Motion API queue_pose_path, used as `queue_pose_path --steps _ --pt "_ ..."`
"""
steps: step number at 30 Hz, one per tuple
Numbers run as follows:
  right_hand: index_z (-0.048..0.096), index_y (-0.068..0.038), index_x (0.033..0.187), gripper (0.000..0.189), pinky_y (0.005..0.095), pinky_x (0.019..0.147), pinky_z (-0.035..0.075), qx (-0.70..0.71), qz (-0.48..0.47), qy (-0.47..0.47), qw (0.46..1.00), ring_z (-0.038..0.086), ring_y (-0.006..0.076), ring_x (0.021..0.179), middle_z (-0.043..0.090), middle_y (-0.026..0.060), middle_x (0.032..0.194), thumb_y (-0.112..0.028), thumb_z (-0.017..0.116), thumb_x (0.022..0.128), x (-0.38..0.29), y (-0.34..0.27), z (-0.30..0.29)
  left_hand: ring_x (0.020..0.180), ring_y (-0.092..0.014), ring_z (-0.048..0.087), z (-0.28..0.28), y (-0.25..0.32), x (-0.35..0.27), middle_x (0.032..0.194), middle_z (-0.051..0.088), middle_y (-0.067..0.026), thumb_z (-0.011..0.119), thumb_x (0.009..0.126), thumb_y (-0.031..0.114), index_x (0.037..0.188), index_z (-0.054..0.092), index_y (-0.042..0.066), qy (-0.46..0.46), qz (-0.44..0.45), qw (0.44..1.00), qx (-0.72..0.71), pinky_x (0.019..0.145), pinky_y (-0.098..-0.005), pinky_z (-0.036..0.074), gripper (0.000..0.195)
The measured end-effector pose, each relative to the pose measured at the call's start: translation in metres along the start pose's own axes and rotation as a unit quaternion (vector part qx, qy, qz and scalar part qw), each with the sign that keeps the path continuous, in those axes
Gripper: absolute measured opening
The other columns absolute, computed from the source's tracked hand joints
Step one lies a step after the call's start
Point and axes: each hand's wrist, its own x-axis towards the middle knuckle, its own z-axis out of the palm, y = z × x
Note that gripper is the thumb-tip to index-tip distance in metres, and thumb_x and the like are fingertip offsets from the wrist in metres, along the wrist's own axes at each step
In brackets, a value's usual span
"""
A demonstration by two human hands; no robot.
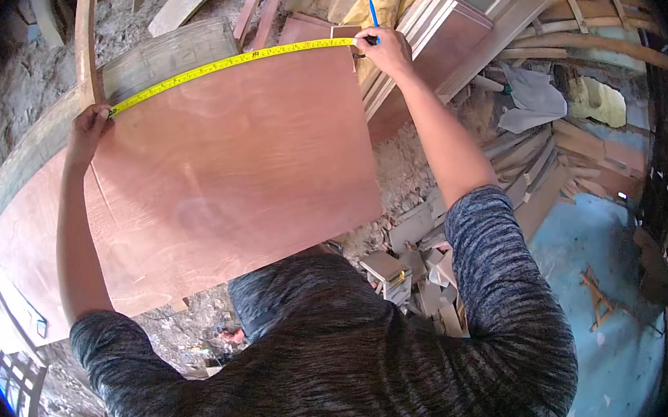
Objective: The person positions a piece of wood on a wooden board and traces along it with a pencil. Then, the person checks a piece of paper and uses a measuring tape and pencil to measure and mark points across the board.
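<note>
A large sheet of reddish plywood (232, 158) lies before me. Along its far edge stretches a yellow measuring tape (229, 63), slightly bowed, between my two hands. My left hand (88, 132) pinches the tape near the sheet's far edge, beside an upright wooden post. At the far right corner, my right hand (388, 52) grips the other end of the tape. A blue pen (374, 14) sticks up from the fingers of that same hand. I cannot see the tape's case clearly.
Behind the sheet runs a weathered plank (168, 55) with a wooden post (87, 48). Stacked boards (445, 47) stand at the right. Wood offcuts (424, 272) lie on the ground near my right side. Farther right is a blue wall (579, 245); loose planks lean at the back.
</note>
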Motion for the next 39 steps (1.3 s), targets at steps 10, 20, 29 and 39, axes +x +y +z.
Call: queue_pose_path --steps 10,20,29,39 --pt "0.082 -0.024 0.098 0.017 0.0449 0.080 0.057 0.001 0.004 -0.003 1.000 0.073 0.0339 0.093 0.078 0.0099 0.101 -0.036 0.077 0.088 0.004 0.008 0.008 0.082 -0.006 0.062 -0.001 0.003 0.000 0.092 0.066 0.0022 0.061 0.109 0.026 0.115 0.070 0.003 -0.009 -0.014 1.000 0.010 0.080 -0.0248 0.053 0.026" --pt "0.082 -0.025 0.097 0.017 0.0448 0.082 0.057 -0.027 -0.009 0.018 0.999 0.073 0.0346 0.096 0.078 0.0091 0.103 -0.037 0.075 0.087 0.002 0.019 0.006 0.080 -0.006 0.061 0.009 -0.001 0.007 0.091 0.067 0.0026 0.061 0.109 0.027 0.116 0.070 0.003 -0.005 -0.009 1.000 0.030 0.078 -0.0235 0.052 0.027" --pt "0.080 -0.013 0.108 0.030 0.0427 0.091 0.057 0.048 -0.059 0.029 0.997 0.073 0.0332 0.106 0.078 0.0116 0.111 -0.037 0.079 0.090 -0.046 0.030 -0.032 0.104 -0.014 0.062 0.013 0.020 0.003 0.107 0.068 -0.0056 0.056 0.111 0.029 0.119 0.068 -0.001 0.032 0.136 0.990 0.031 0.102 -0.0307 0.049 0.033" --pt "0.074 -0.005 0.119 0.059 0.0493 0.090 0.056 0.125 -0.093 -0.208 0.966 0.069 0.0372 0.107 0.071 0.0196 0.117 -0.042 0.091 0.076 -0.348 -0.146 -0.076 0.109 -0.028 0.066 0.214 0.167 -0.300 0.118 0.068 -0.0128 0.061 0.100 0.012 0.117 0.069 0.005 -0.004 0.172 0.980 0.098 0.095 -0.0423 0.054 0.020"
